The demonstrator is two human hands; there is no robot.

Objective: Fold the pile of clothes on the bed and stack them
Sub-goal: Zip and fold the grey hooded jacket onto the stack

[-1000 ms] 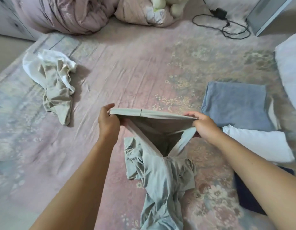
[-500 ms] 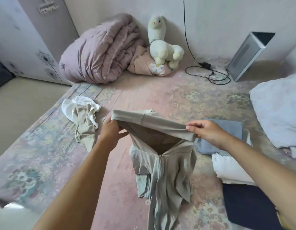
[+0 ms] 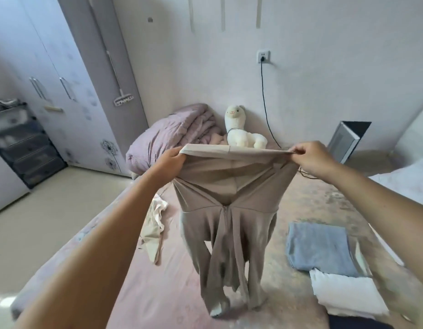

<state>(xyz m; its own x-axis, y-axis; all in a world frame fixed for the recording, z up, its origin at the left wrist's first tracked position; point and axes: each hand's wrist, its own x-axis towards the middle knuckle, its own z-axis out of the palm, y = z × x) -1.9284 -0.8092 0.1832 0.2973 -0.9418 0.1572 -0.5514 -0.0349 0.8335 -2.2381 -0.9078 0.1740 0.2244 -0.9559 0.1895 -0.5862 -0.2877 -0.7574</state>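
Held up over the bed (image 3: 172, 288), both arms outstretched. Left hand (image 3: 169, 163) curled round the left end of the waistband of beige trousers (image 3: 229, 210); right hand (image 3: 311, 157) pinching the right end, fingers folded over the edge. Waistband pulled taut and level between the two hands, zip facing the camera, legs hanging down, hems blurred, so contact with the bed hard to judge.

Left of the trousers, lying crumpled on the bed: a cream garment (image 3: 154, 226). Right of the trousers, flat on the bed: a folded blue cloth (image 3: 321, 248), and nearer the camera, just beside it, a folded white cloth (image 3: 345, 293). Something dark (image 3: 357, 323) at the bottom edge below the white cloth, too cropped to identify.

Behind the trousers, against the wall: a rolled pink quilt (image 3: 167, 131) and a white plush alpaca (image 3: 241, 131) just to its right. Above the alpaca, a black cable (image 3: 264, 100) plugged into a wall socket (image 3: 263, 56). Far left of the trousers, a wardrobe (image 3: 54, 74) and dark drawers (image 3: 23, 143).
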